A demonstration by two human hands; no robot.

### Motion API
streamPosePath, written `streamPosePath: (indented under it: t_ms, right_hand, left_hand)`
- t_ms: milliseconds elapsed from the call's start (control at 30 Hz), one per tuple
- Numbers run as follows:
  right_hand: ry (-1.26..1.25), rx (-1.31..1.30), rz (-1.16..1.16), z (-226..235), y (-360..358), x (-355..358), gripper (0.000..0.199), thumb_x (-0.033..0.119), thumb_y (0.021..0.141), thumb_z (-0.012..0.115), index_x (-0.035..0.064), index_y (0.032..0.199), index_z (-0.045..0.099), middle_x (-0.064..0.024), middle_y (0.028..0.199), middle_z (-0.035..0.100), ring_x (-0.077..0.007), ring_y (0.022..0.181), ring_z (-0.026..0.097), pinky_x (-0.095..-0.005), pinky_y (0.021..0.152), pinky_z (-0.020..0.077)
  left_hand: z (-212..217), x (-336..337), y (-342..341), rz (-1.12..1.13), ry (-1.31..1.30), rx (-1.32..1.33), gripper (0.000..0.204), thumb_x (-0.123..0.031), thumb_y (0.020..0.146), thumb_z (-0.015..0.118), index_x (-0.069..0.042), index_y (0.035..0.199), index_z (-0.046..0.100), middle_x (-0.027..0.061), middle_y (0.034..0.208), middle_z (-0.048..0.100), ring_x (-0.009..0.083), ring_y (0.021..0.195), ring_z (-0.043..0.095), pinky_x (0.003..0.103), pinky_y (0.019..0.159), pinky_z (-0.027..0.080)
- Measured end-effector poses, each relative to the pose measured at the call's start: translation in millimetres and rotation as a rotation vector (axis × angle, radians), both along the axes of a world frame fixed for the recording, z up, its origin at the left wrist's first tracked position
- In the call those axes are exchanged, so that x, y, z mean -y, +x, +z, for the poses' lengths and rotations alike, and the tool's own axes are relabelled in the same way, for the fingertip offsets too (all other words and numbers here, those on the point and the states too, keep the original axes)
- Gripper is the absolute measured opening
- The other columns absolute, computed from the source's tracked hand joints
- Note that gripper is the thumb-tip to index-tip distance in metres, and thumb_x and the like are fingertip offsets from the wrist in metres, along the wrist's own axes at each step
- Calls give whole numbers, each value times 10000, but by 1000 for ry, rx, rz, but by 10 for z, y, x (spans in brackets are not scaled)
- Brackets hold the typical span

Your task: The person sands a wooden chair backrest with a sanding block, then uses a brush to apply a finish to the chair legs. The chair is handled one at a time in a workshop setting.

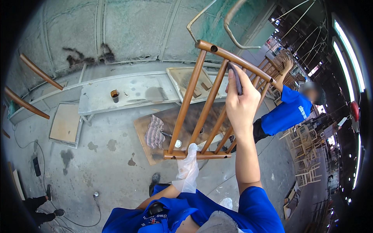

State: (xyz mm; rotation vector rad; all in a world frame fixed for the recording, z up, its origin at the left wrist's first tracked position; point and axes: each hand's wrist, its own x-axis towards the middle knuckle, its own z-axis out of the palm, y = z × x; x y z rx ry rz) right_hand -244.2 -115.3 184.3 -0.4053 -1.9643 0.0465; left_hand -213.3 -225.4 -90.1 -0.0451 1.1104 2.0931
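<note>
A brown wooden slatted frame (pixel 186 105), like a chair back, hangs tilted in front of me, its upper rail beside bent metal hooks (pixel 229 23). My left hand (pixel 188 167), in a thin clear plastic glove, is closed round the lower rail near the base of a slat. Bare and raised, my right hand (pixel 244 106) pinches a dark grey, flat sanding pad (pixel 236 79) between thumb and fingers. The pad lies close to a slat just under the upper rail; whether it touches the wood is hard to tell.
Below lies a brown board (pixel 142 134) with a striped cloth (pixel 154 132). A long grey bench (pixel 132 99) bears a cup of dark liquid (pixel 115 95). At right, a co-worker in a blue shirt (pixel 286 110) reaches toward another wooden piece. Curved wooden parts (pixel 40 72) hang at left.
</note>
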Motion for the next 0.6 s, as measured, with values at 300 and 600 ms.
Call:
streamPosePath:
  t_ms: [300,600]
  right_hand:
    - [133,36,-47,-15,-17,-58,264,22,1020,730,-3,1280,763,-170,958,784,-150,768,708,-290,739,566]
    - [-65,19,90,27,-155,176,280,16,1005,716,-7,1282,756,-126,829,715,-170,728,674,-308,664,527]
  left_hand:
    - [-62,-16,-115,-105,-72,-17,581,-449,1007,821,8,1327,661,86,1202,646,137,1038,598,316,917,529]
    - [94,73,-184,-54,-47,-3,597,-434,968,868,6,1322,673,69,1196,672,144,1043,629,322,927,536]
